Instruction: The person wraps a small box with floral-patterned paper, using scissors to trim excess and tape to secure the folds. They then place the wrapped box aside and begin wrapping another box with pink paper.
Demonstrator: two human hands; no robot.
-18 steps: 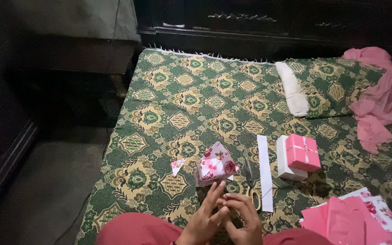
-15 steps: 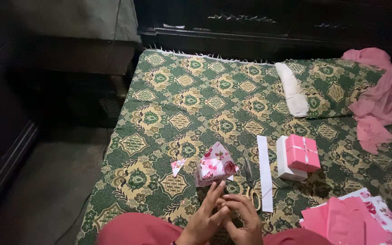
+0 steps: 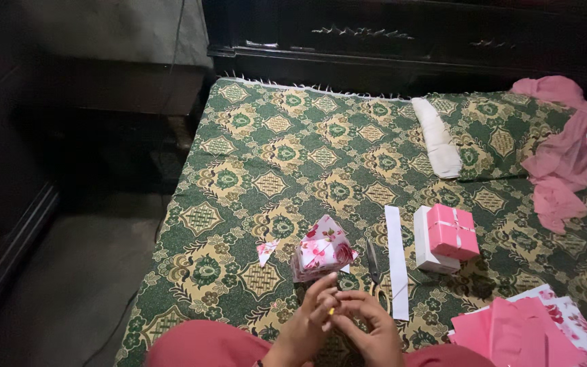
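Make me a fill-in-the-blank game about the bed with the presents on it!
1. The small pink gift box sits on top of a ____ box.
2. The scissors lie between the flowery wrapped parcel and a long white ____ of paper.
3. The left hand and right hand are close together, just in front of the flowery ____.
4. The bed cover is patterned in ____ and gold.

Missing words: white; strip; parcel; green
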